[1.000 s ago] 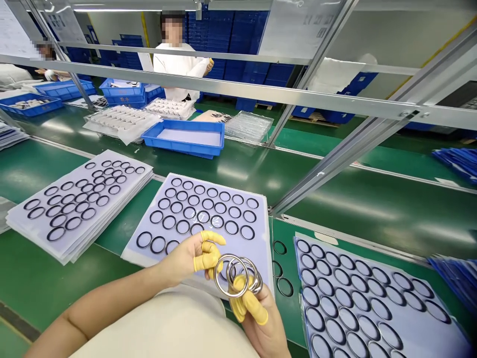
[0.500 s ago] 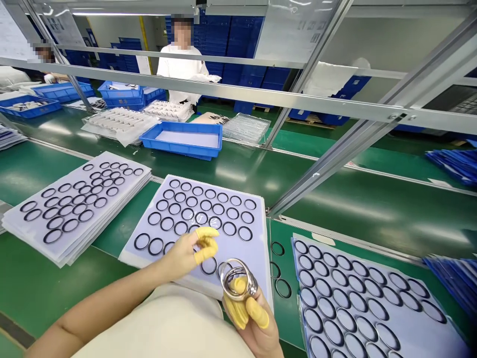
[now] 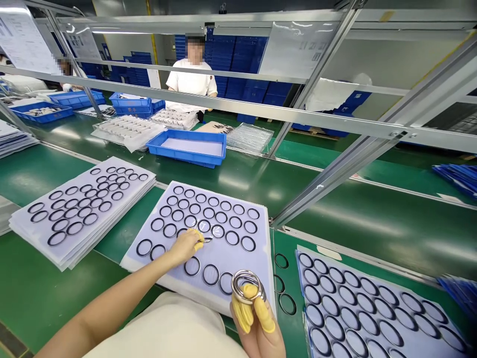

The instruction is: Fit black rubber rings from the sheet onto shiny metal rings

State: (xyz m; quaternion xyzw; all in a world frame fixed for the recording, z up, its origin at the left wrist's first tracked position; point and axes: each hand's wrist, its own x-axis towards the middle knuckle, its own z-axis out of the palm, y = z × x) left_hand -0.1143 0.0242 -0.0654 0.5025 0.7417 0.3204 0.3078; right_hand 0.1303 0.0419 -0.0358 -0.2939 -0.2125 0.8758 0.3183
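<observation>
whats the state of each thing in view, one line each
left hand, fingers bent down onto the sheet, yellow finger cots on
right hand, closed around the rings, held above the sheet's edge
metal rings, bunched together
black rings, lying flat in rows
lavender sheet, flat on the green conveyor belt
blue tray, holding a pale sheet

A factory assembly line: green conveyor belts [image 3: 372,209], blue plastic crates [image 3: 186,148], aluminium framing [image 3: 328,122]
</observation>
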